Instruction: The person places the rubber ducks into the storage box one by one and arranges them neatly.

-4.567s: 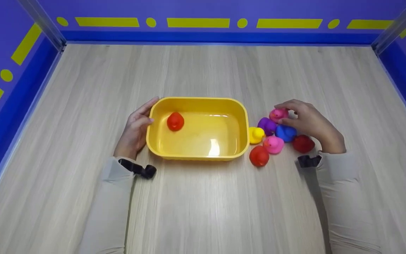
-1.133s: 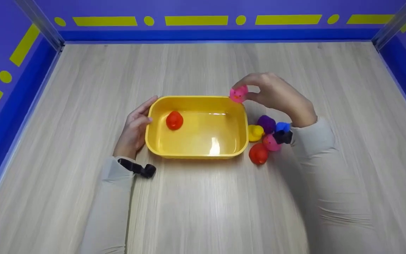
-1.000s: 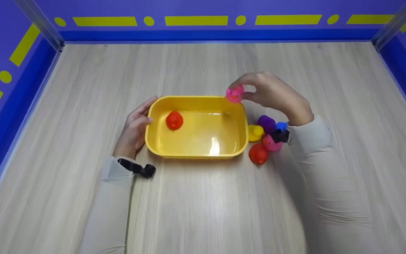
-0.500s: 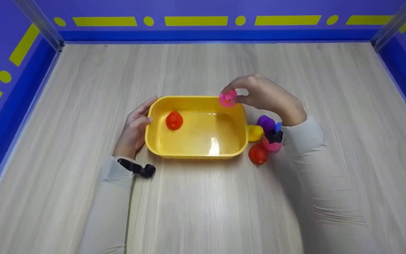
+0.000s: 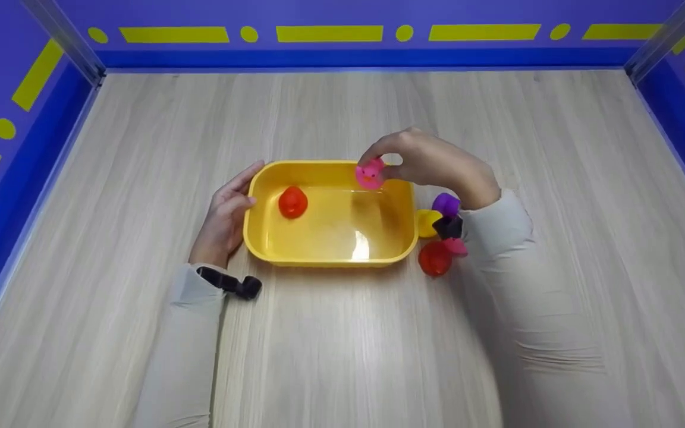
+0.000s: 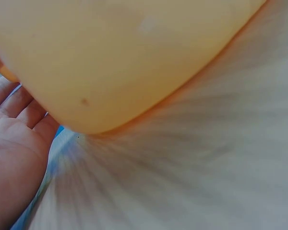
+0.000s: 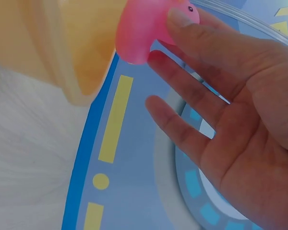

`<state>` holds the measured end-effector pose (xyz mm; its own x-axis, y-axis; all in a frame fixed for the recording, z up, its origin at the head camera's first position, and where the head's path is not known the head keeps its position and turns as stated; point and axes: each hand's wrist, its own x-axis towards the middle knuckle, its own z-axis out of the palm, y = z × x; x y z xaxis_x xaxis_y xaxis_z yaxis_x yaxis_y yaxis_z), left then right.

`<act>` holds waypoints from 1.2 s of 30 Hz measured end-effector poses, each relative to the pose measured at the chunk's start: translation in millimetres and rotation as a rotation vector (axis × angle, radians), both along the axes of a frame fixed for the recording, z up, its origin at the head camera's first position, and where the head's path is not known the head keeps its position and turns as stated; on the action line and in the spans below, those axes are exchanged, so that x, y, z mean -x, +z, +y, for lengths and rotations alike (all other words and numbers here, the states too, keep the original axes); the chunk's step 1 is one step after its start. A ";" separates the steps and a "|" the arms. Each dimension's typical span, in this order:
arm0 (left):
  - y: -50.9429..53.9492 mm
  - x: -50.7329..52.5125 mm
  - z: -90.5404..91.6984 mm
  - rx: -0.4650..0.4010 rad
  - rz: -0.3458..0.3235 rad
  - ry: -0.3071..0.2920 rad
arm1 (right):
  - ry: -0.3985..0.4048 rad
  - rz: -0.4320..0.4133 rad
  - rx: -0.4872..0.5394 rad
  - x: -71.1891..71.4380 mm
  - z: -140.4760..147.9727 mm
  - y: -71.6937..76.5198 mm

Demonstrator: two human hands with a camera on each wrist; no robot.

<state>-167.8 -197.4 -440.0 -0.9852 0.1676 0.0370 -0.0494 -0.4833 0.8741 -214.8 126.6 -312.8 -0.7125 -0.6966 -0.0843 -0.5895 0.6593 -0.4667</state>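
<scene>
My left hand (image 5: 228, 214) rests against the left end of a yellow plastic tub (image 5: 330, 263), with the thumb tip at the rim. In the left wrist view its fingers (image 6: 26, 108) lie fairly straight along the outer wall. Above the tub's back right part, my right hand (image 5: 431, 163) pinches a pink rubber duck (image 5: 370, 175) between thumb and fingers. The right wrist view shows the duck's body (image 7: 139, 31), with two other fingers (image 7: 177, 124) stretched out free. A red rubber duck (image 5: 293, 202) sits inside the tub toward its left end.
Right of the tub stand a yellow duck (image 5: 428, 223), a purple duck (image 5: 446, 204), a red duck (image 5: 436, 259) and another pink duck (image 5: 455, 246) partly hidden by the right wrist camera (image 5: 449, 227). Blue-purple walls (image 5: 342, 58) border the wooden table (image 5: 342, 351).
The right hand picked up the pink duck from the group and carried it left, from beside the tub to over its inside. The left hand and tub stay nearly in place.
</scene>
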 end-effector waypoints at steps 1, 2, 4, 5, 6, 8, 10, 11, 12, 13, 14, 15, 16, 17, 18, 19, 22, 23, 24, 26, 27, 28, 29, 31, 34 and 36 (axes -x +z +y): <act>0.0 0.1 -0.1 -0.002 0.001 -0.001 | -0.002 -0.005 -0.006 -0.2 -1.4 0.0; -0.2 0.0 -0.3 -0.004 0.002 -0.002 | -0.004 -0.009 -0.014 -0.1 -3.0 0.0; -1.1 0.3 -0.6 -0.012 0.003 -0.001 | -0.005 -0.015 -0.028 -0.1 -6.5 -0.1; -1.6 0.4 -0.7 -0.016 0.004 -0.003 | -0.003 -0.021 -0.034 0.0 -8.3 -0.2; -2.1 0.5 -0.8 -0.019 0.004 -0.004 | -0.001 -0.026 -0.036 0.0 -10.0 -0.3; -2.7 0.5 -1.1 -0.024 0.006 -0.003 | 0.008 -0.031 -0.040 0.3 -13.5 -0.7; -2.7 0.5 -0.9 -0.025 0.004 -0.002 | 0.019 -0.038 -0.034 0.6 -16.5 -1.0; -2.4 0.5 -0.8 -0.025 0.004 -0.001 | 0.026 -0.039 -0.031 0.9 -17.8 -1.1; -2.2 0.4 -0.6 -0.025 0.003 0.002 | 0.031 -0.040 -0.027 1.3 -19.2 -1.4; -1.8 0.3 -0.5 -0.025 0.003 0.002 | 0.038 -0.041 -0.025 1.6 -20.5 -1.5; -1.6 0.2 -0.5 -0.025 0.002 0.000 | 0.041 -0.042 -0.024 1.9 -21.8 -1.3; -1.3 0.1 -0.4 -0.022 0.002 0.000 | 0.049 -0.046 -0.020 2.6 -23.1 -1.4; -1.0 0.0 -0.3 -0.021 0.003 0.000 | 0.057 -0.050 -0.017 3.2 -24.5 -1.4; -0.7 -0.1 -0.3 -0.019 0.003 0.001 | 0.064 -0.055 -0.014 3.7 -25.9 -1.4; -0.6 -0.2 -0.4 -0.016 0.005 -0.001 | 0.069 -0.057 -0.014 4.2 -27.4 -1.4; -0.5 -0.3 -0.4 -0.013 0.006 0.000 | 0.073 -0.059 -0.016 4.5 -28.7 -1.5; -0.9 0.2 -0.4 -0.007 0.005 0.002 | 0.081 -0.064 -0.022 5.4 -33.2 -2.3; -1.2 0.6 -0.5 -0.006 0.004 0.004 | 0.085 -0.064 -0.026 5.5 -34.8 -2.6; -1.5 1.0 -0.5 -0.006 0.003 0.004 | 0.089 -0.065 -0.028 5.8 -36.2 -2.9; -2.2 1.5 -0.3 -0.010 0.000 0.007 | 0.096 -0.078 -0.022 6.1 -38.9 -3.3; -2.3 1.5 -0.2 -0.011 0.000 0.010 | 0.102 -0.083 -0.018 6.4 -40.4 -3.4; -2.5 1.6 -0.2 -0.010 0.000 0.010 | 0.108 -0.090 -0.013 6.7 -42.0 -3.5; -2.5 1.5 -0.3 -0.010 0.000 0.009 | 0.114 -0.098 -0.010 7.0 -43.7 -3.5; -2.3 1.1 -0.6 -0.010 0.000 0.005 | 0.123 -0.110 -0.002 7.9 -47.3 -3.8; -1.6 0.4 -0.8 -0.011 0.000 0.003 | 0.136 -0.112 0.000 8.8 -53.0 -4.6; -1.2 0.1 -0.8 -0.011 -0.001 0.002 | 0.147 -0.115 0.003 9.5 -56.8 -5.9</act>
